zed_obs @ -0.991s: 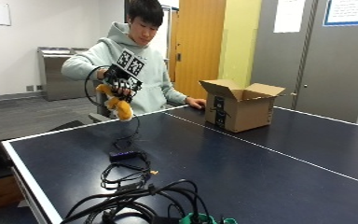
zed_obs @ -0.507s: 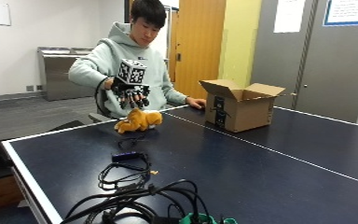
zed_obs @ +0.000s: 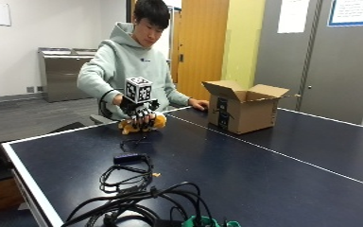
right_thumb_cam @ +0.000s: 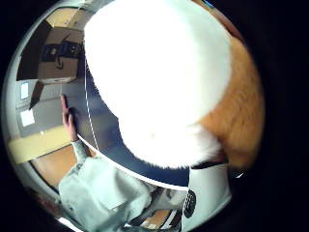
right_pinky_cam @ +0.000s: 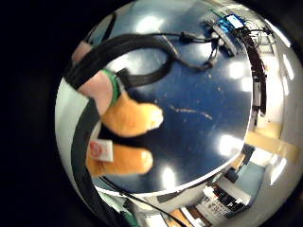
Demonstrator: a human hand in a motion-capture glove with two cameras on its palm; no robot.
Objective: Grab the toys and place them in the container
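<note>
- Your gloved right hand (zed_obs: 141, 113) hung palm-down, fingers curled around the orange plush toy (zed_obs: 145, 124) — it lay on the table (zed_obs: 244, 170).
- The open cardboard box (zed_obs: 246, 107) stood nearby, beside your bare hand (zed_obs: 200, 104).

Top: pale grey-green hooded sweatshirt (zed_obs: 131, 59), hood gathered behind the neck, small dark mark on the chest.
Sleeves: long, loose, ribbed cuffs reaching both wrists.
Right hand (zed_obs: 141, 113): black fabric glove, dark over fingers and back of the hand.
Glove straps: black bands and loops (right_pinky_cam: 118, 56) crossing the palm; a green band (right_pinky_cam: 113, 87) edges one finger.
Left hand (zed_obs: 200, 103): bare, no glove, at the far side of the table.
</note>
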